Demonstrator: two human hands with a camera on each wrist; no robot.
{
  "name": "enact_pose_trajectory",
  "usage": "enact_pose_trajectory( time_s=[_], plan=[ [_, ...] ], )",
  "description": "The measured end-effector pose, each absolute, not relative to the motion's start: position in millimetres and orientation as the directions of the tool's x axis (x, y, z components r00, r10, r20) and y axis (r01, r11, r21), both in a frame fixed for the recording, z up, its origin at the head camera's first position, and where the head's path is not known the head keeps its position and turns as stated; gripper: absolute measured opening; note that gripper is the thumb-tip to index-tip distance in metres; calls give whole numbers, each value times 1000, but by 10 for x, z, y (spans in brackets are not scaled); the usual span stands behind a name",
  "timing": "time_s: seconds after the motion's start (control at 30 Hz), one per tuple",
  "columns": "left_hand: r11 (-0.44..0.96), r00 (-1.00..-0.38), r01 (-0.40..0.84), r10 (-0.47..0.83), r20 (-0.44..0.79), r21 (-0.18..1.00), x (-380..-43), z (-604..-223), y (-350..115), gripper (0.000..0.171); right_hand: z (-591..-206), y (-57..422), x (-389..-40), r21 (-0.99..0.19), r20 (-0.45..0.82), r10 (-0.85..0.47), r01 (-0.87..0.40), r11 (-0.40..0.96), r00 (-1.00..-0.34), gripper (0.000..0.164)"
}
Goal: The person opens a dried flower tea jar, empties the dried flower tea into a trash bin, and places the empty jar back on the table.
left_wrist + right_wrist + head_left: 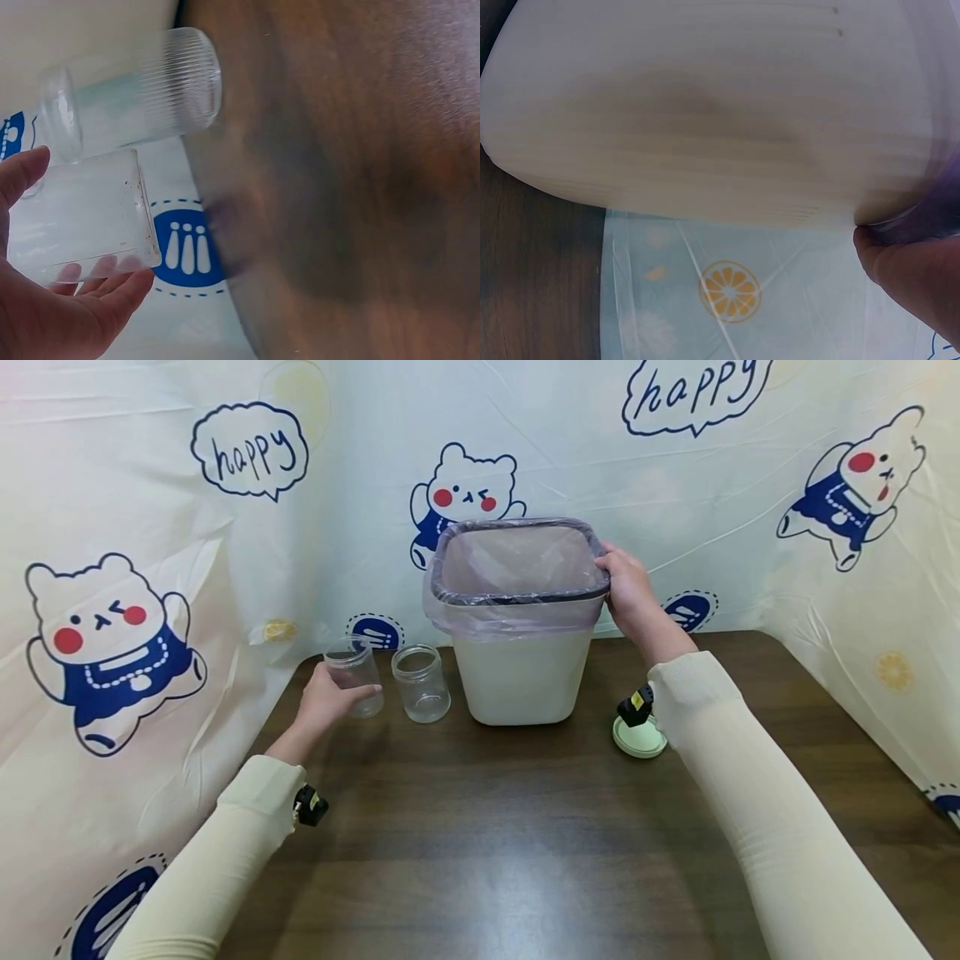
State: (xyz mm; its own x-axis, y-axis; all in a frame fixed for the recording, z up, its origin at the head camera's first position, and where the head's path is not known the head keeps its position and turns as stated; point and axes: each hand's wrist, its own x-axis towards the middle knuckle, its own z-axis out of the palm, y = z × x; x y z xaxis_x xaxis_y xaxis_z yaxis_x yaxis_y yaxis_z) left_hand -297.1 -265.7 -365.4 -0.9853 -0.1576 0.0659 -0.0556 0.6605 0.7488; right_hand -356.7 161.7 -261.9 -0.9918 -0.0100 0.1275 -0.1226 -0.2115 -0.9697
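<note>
My left hand [322,700] holds a clear jar [358,672] at the back left, the thumb on one side and the fingers round the other. In the left wrist view this jar has flat sides, with small brownish specks near its base. Just right of it stands a second clear jar [422,687], upright and ribbed near the bottom. My right hand [632,593] grips the right rim of a cream trash bin [521,677]. A translucent purple bin liner [510,620] is folded over the rim. The fingertips inside the bin are hidden.
A pale green round lid [639,742] lies on the brown wooden table [480,827], right of the bin and partly behind the right wrist camera [636,706]. A printed curtain [345,527] rises behind the table and along both sides.
</note>
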Motion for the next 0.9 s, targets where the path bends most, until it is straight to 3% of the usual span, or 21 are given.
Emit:
enact_pose_trajectory(
  time_s=[0.9],
  plan=[
    [630, -985, -107, -170, 3, 769, -3017, -4053, -2608, 83, -2619, 1618, -3555, -969, 148, -18, -141, -201, -989, 53]
  ],
)
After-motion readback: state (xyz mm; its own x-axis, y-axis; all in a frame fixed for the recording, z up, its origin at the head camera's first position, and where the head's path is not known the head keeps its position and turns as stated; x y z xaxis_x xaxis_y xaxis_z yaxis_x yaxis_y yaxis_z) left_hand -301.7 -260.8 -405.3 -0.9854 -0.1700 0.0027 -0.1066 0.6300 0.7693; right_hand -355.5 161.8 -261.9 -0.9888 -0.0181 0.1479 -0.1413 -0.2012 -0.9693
